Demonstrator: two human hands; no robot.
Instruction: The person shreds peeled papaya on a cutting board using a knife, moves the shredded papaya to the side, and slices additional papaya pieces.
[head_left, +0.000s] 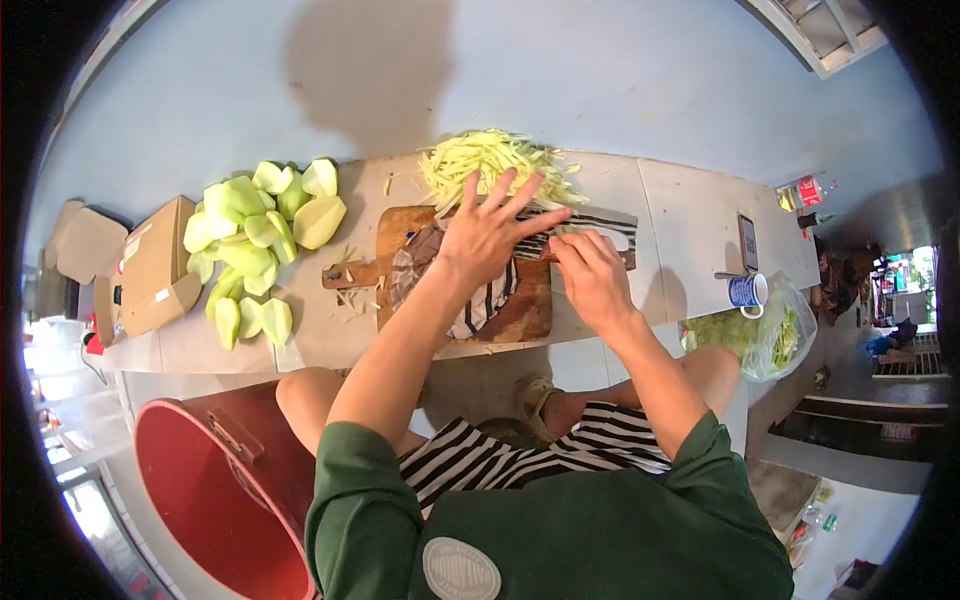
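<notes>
- Evidently, the cardboard box (155, 265) stands with its flaps open at the far left, stiff and brown, beyond the food.
- The pale green pieces (240, 215) lie heaped beside it, smooth and curved, some flat-sided; perhaps they are grouped to keep them apart from the cut strips.
- Below the surface (690, 230), the red bin (190, 470) stands near the knee, round and wide-mouthed.
- The wooden board (535, 300) lies flat, its handle pointing left, with striped cloth (495, 300) bunched in soft folds on top.
- The left hand (480, 235) has its fingers spread wide, palm down over the cloth, seemingly to steady or flatten it.
- Just behind the board, the thin strips (490, 160) form a loose, tangled pile, pale yellow-green.
- The right hand (592, 275) has its fingers close together at a dark striped strip; whether they grip anything, I cannot tell.
- Farther right, the phone (748, 242) lies near the blue-and-white mug (745, 292), whose handle is turned outward.
- The clear bag (785, 345), thin and crinkled, contains leafy greens.
</notes>
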